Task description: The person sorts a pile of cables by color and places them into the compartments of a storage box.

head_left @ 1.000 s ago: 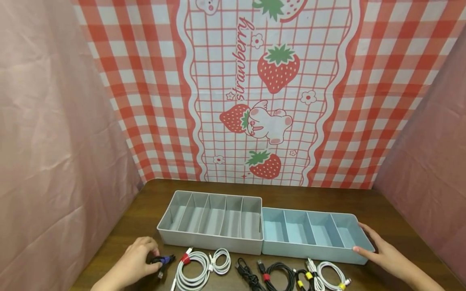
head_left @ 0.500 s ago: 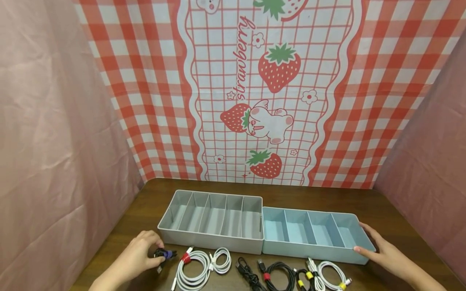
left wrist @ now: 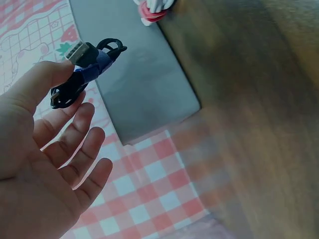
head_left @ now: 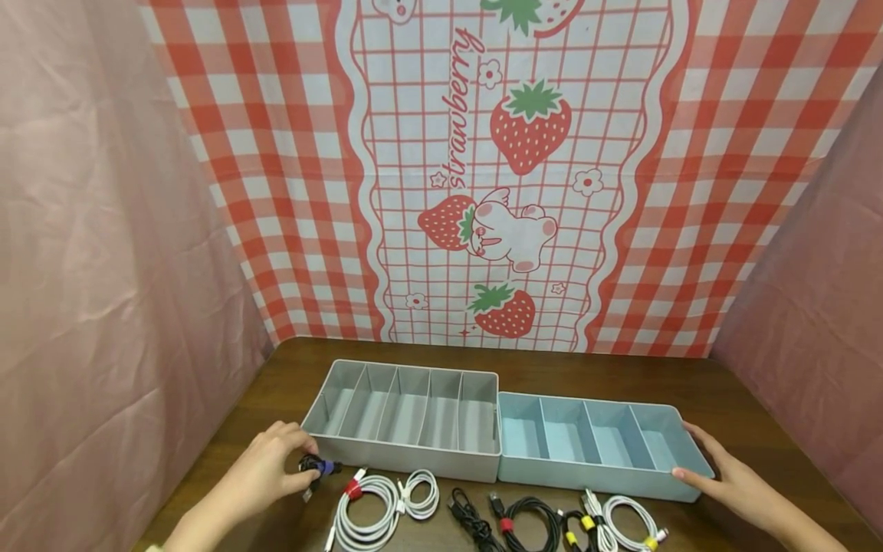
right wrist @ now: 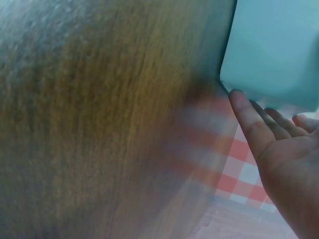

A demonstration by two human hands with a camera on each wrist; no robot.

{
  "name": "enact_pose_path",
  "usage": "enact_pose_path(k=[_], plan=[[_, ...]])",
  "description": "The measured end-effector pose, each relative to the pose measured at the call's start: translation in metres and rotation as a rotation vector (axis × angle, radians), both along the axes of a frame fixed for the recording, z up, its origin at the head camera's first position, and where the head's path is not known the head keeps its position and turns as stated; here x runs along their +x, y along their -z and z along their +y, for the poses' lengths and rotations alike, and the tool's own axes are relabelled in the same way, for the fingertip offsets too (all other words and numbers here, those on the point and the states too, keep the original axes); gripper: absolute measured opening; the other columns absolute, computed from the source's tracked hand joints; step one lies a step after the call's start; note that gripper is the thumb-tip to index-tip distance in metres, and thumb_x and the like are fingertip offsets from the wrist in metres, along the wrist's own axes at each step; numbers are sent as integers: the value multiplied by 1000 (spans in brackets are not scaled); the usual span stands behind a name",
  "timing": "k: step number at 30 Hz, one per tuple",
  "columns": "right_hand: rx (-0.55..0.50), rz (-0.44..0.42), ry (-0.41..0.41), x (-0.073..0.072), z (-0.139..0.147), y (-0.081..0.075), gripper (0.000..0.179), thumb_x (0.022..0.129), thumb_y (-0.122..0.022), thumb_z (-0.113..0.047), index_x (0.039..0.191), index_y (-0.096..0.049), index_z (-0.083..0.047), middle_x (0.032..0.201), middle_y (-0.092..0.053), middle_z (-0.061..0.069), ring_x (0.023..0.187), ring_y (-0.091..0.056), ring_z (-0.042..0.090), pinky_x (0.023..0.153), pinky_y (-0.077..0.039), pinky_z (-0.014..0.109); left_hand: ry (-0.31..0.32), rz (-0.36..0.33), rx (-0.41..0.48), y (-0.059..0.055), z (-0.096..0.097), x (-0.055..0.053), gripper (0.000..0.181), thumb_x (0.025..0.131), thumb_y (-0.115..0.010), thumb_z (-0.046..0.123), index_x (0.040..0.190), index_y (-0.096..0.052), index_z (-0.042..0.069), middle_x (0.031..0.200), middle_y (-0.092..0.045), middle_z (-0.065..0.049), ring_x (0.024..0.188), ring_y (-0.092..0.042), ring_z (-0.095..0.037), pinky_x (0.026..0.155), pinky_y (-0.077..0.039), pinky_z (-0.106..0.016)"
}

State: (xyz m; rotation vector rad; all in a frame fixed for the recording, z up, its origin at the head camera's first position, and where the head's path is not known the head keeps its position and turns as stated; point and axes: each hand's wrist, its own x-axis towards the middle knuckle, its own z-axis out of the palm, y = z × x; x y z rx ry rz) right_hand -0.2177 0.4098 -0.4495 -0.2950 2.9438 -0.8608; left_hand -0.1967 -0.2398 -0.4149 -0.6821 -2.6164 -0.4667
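Observation:
A small bundled black USB cable [head_left: 312, 463] with a blue strap is pinched between the thumb and index finger of my left hand [head_left: 265, 474]. The left wrist view shows the cable's metal USB plug [left wrist: 77, 52] poking up past the thumb, while the other fingers are loosely spread. This bundle is raised in front of the left end of a grey divided box [head_left: 400, 455]. My right hand [head_left: 731, 483] touches the right end of a light blue divided box [head_left: 593, 477], thumb at the front corner and fairly straight fingers along the end wall.
In front of the boxes lie a large white coiled cable [head_left: 378, 529] with a red strap, a small white coil [head_left: 433, 498], several black cables [head_left: 472, 521] and a white coil with a yellow strap [head_left: 651, 543]. Both boxes stand end to end on the wooden table [head_left: 586, 376].
My left hand has lifted the black USB cable and moved it slightly up and toward the grey box. The right hand has stayed at the blue box's end.

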Motion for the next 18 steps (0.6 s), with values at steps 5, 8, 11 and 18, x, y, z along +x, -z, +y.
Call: enact_pose_path(k=[5,8,11,18], plan=[[0,-15,-5,-1,0,0,79,95,-57,-29,147,-9,7,140,-25,41,119,-37,56,74,-48,36,3,47,-3,-10,3,-1,28,62,-85,22,78,-62,26,80,-55,21,81,-51,-6,66,-38,-30],[-11,-33,-6,-2,1,0,80,95,-56,-30,147,-7,6,141,-24,41,120,-36,56,74,-48,37,-3,45,-2,-16,5,-3,27,62,-85,22,78,-63,26,80,-55,20,81,-51,-7,67,-38,-30],[-41,-66,-3,-1,2,1,81,96,-54,-31,148,-3,5,142,-19,42,121,-32,59,78,-47,50,-15,26,-2,-21,7,-6,25,64,-84,23,78,-63,26,80,-56,19,82,-51,-8,68,-37,-30],[-50,-68,-2,-1,2,0,82,96,-53,-31,148,-2,6,141,-18,44,121,-29,60,82,-40,62,-13,64,2,-31,12,-15,25,65,-84,23,80,-64,23,80,-57,16,82,-51,-9,68,-35,-30]])
